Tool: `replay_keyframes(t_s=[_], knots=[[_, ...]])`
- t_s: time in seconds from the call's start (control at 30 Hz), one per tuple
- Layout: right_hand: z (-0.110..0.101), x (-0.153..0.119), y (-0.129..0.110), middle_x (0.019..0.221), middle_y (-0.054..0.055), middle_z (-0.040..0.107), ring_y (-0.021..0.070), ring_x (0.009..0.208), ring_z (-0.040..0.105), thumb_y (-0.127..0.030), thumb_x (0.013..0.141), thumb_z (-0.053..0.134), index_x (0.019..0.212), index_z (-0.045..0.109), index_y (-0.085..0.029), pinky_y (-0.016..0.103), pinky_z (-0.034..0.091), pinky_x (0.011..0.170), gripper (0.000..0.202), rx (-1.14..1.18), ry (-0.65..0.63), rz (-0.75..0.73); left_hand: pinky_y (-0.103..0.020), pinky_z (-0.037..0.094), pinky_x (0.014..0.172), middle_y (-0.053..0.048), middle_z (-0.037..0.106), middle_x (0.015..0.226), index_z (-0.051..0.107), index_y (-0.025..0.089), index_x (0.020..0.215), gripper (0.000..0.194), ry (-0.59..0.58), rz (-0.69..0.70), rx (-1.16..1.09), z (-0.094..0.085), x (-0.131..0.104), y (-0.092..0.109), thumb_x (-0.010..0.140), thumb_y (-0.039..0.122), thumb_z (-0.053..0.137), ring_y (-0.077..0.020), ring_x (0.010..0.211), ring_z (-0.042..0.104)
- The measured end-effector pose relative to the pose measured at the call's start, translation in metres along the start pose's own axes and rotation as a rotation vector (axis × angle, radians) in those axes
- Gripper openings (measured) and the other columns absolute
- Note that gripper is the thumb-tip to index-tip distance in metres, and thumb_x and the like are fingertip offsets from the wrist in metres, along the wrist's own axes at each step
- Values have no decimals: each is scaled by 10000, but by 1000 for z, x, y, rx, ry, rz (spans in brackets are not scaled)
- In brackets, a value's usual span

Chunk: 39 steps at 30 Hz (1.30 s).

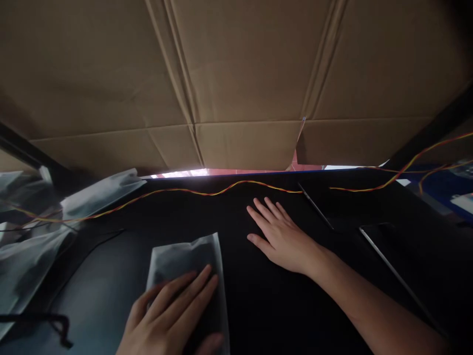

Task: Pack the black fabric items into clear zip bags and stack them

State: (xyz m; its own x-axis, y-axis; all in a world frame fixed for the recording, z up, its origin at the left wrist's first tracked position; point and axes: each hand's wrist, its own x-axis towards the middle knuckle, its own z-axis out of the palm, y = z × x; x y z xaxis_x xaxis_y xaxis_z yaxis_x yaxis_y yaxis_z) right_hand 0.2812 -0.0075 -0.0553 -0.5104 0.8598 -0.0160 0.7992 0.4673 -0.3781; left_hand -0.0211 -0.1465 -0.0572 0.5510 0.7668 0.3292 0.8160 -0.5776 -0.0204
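Note:
My left hand (170, 313) lies with its fingers stretched out on a translucent plastic bag (185, 251), covering much of it. Something dark shows through the bag, too dim to name. To the right, my right hand (279, 235) rests on the black tabletop (254, 296), fingers spread and holding nothing. Just beyond its fingertips a twisted red-and-yellow wire (244, 182) runs across the table. On its right side are two dark flat panels: one (340, 202) lying over part of the wire, the other (402, 251) nearer me with a pale edge.
More translucent bags (101, 195) lie at the left, with another bag (29, 266) nearer me. A bent black rod or cable (55, 319) sticks in at the lower left. A folded brown cardboard sheet (244, 74) stands along the table's far edge. Blue material (436, 190) shows at the right.

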Motion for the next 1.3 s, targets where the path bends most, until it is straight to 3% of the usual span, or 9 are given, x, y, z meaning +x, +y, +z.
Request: replay_keyframes(t_s=[0.17, 0.3, 0.43, 0.53, 0.63, 0.9, 1.0, 1.1, 1.3], knots=[[1, -1, -1, 1813, 161, 256, 403, 1694, 146, -495, 1090, 531, 1705, 419, -132, 633, 155, 1377, 722, 59, 52, -29, -779, 461, 1181, -64, 496, 1694, 366, 322, 1710, 712, -186, 83, -126, -6, 65, 8, 1072, 516, 616, -462, 1589, 427], [-2, 3, 0, 1748, 191, 436, 406, 1659, 313, -323, 1077, 561, 1603, 560, -142, 645, 269, 1344, 556, 103, 152, -19, -840, 347, 1223, -82, 435, 1737, 422, 293, 1685, 666, -353, 105, -256, 3, 114, -2, 1099, 586, 541, -470, 1640, 322], [-18, 3, -2, 1422, 165, 701, 273, 1361, 646, -128, 1036, 533, 1350, 667, -152, 476, 502, 1183, 343, 171, 246, -64, -832, 300, 1240, -97, 461, 1728, 523, 294, 1630, 611, -302, 85, -279, 20, 146, -31, 1097, 592, 538, -469, 1636, 335], [-28, -3, -8, 1074, -1, 749, 163, 1029, 716, -83, 911, 702, 1072, 711, -246, 298, 576, 952, 230, 255, 82, -264, -798, 293, 1263, -102, 494, 1709, 537, 299, 1621, 547, -215, 73, -325, 31, 152, -52, 1120, 518, 520, -440, 1632, 358], [-25, -8, -14, 1082, -14, 715, 156, 1001, 690, -83, 888, 784, 1109, 733, -265, 289, 554, 908, 291, 292, -38, -412, -755, 278, 1298, -91, 523, 1691, 537, 301, 1622, 506, -169, 67, -380, 36, 149, -63, 1140, 443, 484, -407, 1630, 377], [-12, -6, -25, 973, 26, 731, 171, 843, 624, -200, 1088, 630, 1066, 753, -196, 348, 487, 770, 125, 180, 350, -633, -720, 312, 1292, -88, 570, 1659, 599, 270, 1562, 460, -87, 41, -512, 28, 143, -66, 1155, 402, 431, -384, 1612, 412], [-16, -6, -27, 929, 31, 744, 157, 814, 649, -186, 1093, 620, 1102, 740, -170, 337, 506, 763, 122, 274, 485, -590, -569, 469, 1211, -112, 693, 1491, 696, 234, 1404, 439, 102, 172, -657, 13, 143, -67, 1132, 501, 479, -346, 1458, 583], [-18, -6, -26, 938, 29, 769, 151, 814, 683, -141, 1064, 648, 1134, 717, -171, 325, 534, 761, 102, 335, 577, -552, -437, 576, 1007, -112, 759, 1258, 710, 199, 1298, 575, 104, 359, -713, -1, 142, -61, 995, 686, 676, -294, 1169, 717], [-21, -9, -24, 1047, 23, 795, 171, 905, 743, -122, 1063, 632, 1158, 689, -253, 350, 587, 807, 172, 346, 496, -579, -398, 554, 895, -84, 754, 1138, 720, 185, 1132, 189, 133, 433, -467, -7, 139, -51, 988, 104, 626, -227, 994, 718]])
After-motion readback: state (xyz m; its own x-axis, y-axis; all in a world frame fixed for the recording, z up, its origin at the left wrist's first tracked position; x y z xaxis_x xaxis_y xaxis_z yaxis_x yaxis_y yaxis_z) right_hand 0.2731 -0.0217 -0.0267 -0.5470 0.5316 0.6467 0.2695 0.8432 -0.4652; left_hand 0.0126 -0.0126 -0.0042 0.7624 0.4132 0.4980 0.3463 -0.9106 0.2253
